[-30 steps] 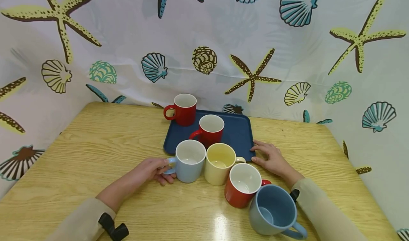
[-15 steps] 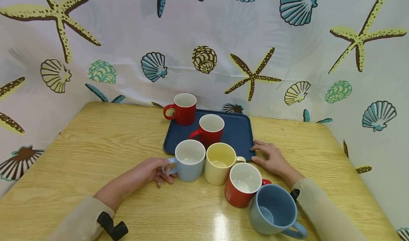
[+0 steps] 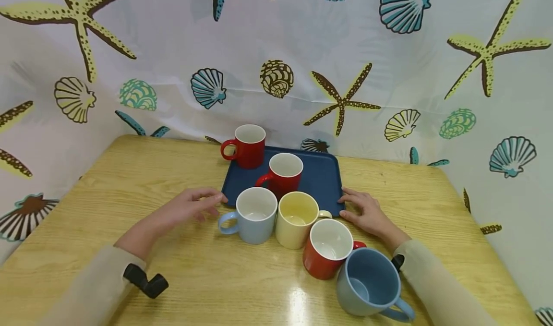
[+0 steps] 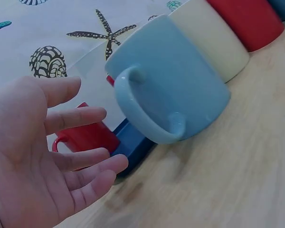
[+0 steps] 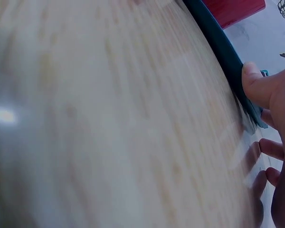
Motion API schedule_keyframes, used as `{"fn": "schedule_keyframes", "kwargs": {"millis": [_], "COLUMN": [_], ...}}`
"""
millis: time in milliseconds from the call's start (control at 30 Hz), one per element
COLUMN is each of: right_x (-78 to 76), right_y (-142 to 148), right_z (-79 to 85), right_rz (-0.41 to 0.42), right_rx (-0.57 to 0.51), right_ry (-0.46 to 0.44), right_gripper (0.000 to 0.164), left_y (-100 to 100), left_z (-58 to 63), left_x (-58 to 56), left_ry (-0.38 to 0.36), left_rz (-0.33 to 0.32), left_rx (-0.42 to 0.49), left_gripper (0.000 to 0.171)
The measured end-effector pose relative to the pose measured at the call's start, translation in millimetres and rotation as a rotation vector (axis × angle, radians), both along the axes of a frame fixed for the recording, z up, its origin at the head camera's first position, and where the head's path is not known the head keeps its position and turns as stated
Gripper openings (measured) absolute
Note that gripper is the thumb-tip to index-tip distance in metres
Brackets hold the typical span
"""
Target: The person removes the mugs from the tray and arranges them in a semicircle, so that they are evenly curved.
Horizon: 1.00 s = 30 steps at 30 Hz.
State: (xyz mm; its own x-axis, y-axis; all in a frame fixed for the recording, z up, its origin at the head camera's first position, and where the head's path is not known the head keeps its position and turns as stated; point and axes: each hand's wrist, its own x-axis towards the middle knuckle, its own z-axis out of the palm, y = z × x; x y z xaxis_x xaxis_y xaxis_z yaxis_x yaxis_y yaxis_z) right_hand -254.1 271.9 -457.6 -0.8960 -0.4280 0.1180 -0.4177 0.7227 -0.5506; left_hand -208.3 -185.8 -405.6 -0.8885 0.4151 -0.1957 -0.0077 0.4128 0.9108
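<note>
My left hand (image 3: 194,206) has its fingers extended beside the left front corner of the dark blue tray (image 3: 321,182). Just in front of the fingertips stands a light blue mug (image 3: 255,230), its handle pointing left; in the left wrist view nothing is in my palm. My right hand (image 3: 365,213) touches the tray's right front corner, with the thumb (image 5: 251,78) against the edge and the fingers relaxed along the side. Two red mugs with white insides are on the tray, one at the back left (image 3: 250,148) and one nearer the front (image 3: 285,179).
A cream-yellow mug (image 3: 291,235), another red mug (image 3: 321,263) and a larger blue-grey mug (image 3: 363,297) continue the row from the light blue mug toward the front right. They stand close together on the wooden table (image 3: 207,278). A seashell-print curtain (image 3: 173,33) hangs behind.
My left hand has let go of the light blue mug's handle and moved away from me to the tray's left front corner. The right hand and the mugs stay put.
</note>
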Motion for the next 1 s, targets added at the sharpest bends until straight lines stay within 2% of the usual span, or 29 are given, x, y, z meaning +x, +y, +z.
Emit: {"fn": "schedule_keyframes", "kwargs": {"millis": [167, 367, 600, 800, 933, 1000], "right_x": [0.5, -0.6, -0.9, 0.0, 0.6, 0.9], "right_y": [1.7, 0.6, 0.7, 0.6, 0.9, 0.6], "right_z": [-0.7, -1.8, -1.5, -1.7, -2.0, -1.2], "right_rz": [0.008, 0.019, 0.013, -0.002, -0.028, -0.04], "right_rx": [-0.01, -0.021, -0.016, -0.027, -0.028, -0.028], "right_ry": [0.014, 0.022, 0.017, 0.0, -0.033, -0.05], "right_gripper": [0.031, 0.031, 0.031, 0.03, 0.031, 0.031], "left_y": [7.6, 22.7, 40.0, 54.0, 61.2, 63.2], "left_z": [2.6, 1.9, 4.2, 3.4, 5.3, 6.3], "left_x": [-21.5, -38.7, -56.9, -69.8, -72.1, -72.6], "left_ry": [-0.014, 0.015, -0.057, -0.078, -0.157, -0.19], "left_rz": [-0.011, 0.035, 0.067, 0.002, -0.024, -0.041], "left_rx": [0.018, 0.047, 0.069, -0.036, -0.055, -0.037], "left_gripper": [0.051, 0.052, 0.055, 0.06, 0.07, 0.071]}}
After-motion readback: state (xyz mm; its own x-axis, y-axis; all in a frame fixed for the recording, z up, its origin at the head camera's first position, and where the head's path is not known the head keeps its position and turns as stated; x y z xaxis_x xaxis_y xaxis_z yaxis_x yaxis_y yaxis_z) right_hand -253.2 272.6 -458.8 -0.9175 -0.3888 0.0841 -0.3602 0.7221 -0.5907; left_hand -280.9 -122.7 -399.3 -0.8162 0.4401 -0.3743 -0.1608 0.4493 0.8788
